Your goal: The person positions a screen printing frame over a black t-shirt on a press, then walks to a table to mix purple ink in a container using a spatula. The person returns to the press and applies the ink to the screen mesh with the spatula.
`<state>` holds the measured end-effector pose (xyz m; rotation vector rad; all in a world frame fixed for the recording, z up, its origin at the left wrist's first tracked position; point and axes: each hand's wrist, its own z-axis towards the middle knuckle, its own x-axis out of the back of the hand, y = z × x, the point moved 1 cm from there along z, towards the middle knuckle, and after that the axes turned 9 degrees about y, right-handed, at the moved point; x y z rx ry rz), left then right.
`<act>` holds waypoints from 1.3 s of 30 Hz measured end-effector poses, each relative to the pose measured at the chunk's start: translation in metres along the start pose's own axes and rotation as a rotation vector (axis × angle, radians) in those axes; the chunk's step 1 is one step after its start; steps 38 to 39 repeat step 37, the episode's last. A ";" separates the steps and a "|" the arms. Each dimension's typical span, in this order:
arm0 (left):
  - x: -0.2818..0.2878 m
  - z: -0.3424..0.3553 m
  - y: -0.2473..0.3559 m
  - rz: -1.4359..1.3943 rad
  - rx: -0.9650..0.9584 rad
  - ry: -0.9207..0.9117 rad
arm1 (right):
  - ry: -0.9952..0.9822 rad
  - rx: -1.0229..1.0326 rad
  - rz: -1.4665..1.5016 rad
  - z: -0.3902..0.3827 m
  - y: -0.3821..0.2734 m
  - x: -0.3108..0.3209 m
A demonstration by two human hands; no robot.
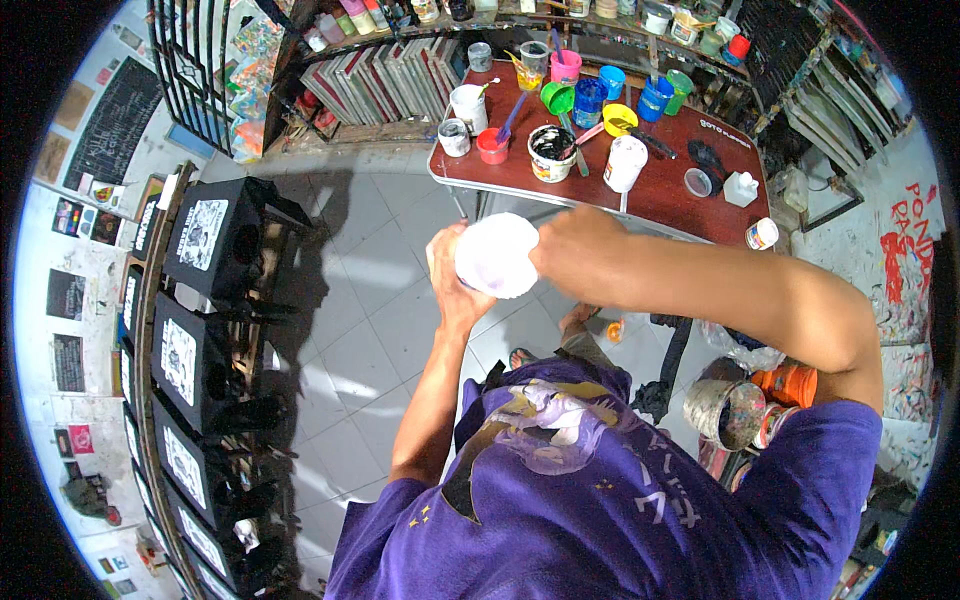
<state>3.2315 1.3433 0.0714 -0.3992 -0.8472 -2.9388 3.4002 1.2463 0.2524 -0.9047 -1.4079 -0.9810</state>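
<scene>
In front of me my left hand (449,278) is wrapped round the side of a round white tub (494,258). The tub is tilted so its pale round face shows, overexposed; I cannot make out its contents. At the tub's right edge, my right hand (574,255) is closed in a fist with the elbow bent out. Whatever it grips is hidden by the hand and the glare. Beyond the hands stands a dark red table (455,165). On it are a tub of black paint (551,155), a white tub (625,163) and a red cup (492,146).
Left, black shirts with white prints (203,235) lie along a long rack. Framed screens (385,85) stand under a shelf of paint containers at the back. Blue cups (655,98) sit on the table. A paint-stained bucket (722,412) is at lower right.
</scene>
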 end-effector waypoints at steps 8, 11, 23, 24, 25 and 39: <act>-0.010 -0.009 0.011 0.056 0.128 0.036 | 0.208 -0.259 -0.078 0.006 -0.009 0.000; -0.005 -0.010 0.008 0.030 0.151 0.074 | 0.154 -0.072 0.082 0.005 -0.037 -0.010; -0.002 -0.026 0.004 -0.095 0.184 0.043 | 0.061 -0.006 -0.016 -0.019 -0.043 0.024; -0.004 -0.023 0.009 -0.087 0.158 0.020 | -0.004 -0.001 -0.008 -0.023 -0.030 0.033; -0.007 -0.021 0.014 -0.080 0.132 -0.004 | 0.119 -0.077 -0.182 -0.018 -0.014 0.017; -0.028 -0.042 0.025 -0.077 0.437 -0.037 | 0.145 -0.146 -0.210 0.008 -0.012 0.017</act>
